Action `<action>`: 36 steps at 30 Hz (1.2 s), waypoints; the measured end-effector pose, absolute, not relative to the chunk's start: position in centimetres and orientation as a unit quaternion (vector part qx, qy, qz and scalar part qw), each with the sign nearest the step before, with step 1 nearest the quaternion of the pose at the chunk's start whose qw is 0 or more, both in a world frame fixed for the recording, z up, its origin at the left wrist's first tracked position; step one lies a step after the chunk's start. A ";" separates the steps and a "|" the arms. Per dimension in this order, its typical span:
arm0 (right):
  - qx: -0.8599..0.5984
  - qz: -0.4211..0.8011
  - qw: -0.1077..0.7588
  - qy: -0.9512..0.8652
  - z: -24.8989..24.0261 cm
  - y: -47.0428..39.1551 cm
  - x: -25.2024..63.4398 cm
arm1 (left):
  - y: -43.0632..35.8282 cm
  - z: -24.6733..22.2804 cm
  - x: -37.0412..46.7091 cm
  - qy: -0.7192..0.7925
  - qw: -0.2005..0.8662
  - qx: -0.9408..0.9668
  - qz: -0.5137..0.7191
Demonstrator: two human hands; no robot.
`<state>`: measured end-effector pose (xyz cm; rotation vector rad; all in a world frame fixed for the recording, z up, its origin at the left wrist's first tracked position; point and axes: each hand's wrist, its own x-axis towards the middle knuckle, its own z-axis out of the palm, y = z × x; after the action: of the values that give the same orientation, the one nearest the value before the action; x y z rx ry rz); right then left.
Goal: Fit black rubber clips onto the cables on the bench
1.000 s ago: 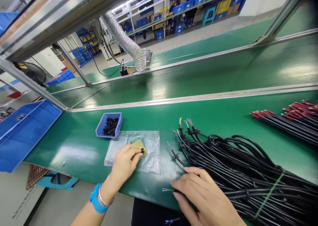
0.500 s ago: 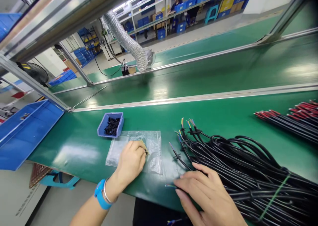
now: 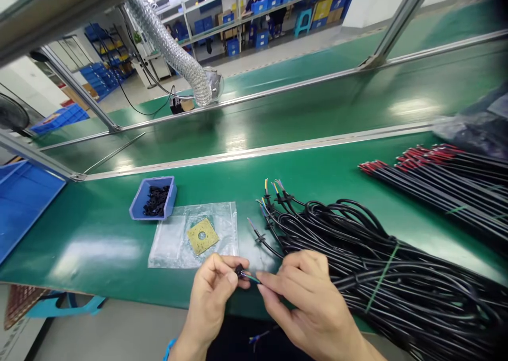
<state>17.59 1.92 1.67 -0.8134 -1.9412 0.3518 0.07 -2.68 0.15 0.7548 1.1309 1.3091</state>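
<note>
My left hand (image 3: pixel 214 289) pinches a small black plastic part (image 3: pixel 239 270) between thumb and forefinger. My right hand (image 3: pixel 305 292) is closed on the end of a black cable, whose thin coloured wires (image 3: pixel 251 278) reach to the black part; whether they pass through it I cannot tell. Behind my left hand, a yellow square sponge (image 3: pixel 202 236) with a round hole lies on a clear plastic bag (image 3: pixel 169 242). A bundle of black cables (image 3: pixel 357 244), tied with green string, lies beside my right hand, several ends showing bare coloured wires and black fittings.
A small blue bin (image 3: pixel 135 205) holds several black parts. More cables with red ends (image 3: pixel 416 178) lie at the right. A larger blue tray (image 3: pixel 27 202) stands at the left edge. A metal rail (image 3: pixel 254 152) crosses behind, with a silver duct (image 3: pixel 174 54) beyond. People sit far back.
My left hand has left the sponge on the bag and come toward my right hand, now holding a black part at the wire ends. The view has shifted to the right.
</note>
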 end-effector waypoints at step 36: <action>-0.326 0.171 0.421 -0.829 0.4 1.1 19.2 | -1.9 0.4 1.9 0.522 0.339 0.607 0.494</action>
<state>19.15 1.15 0.37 -0.8166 -2.0758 0.4292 1.93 -1.94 0.43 1.5812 1.3607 1.2852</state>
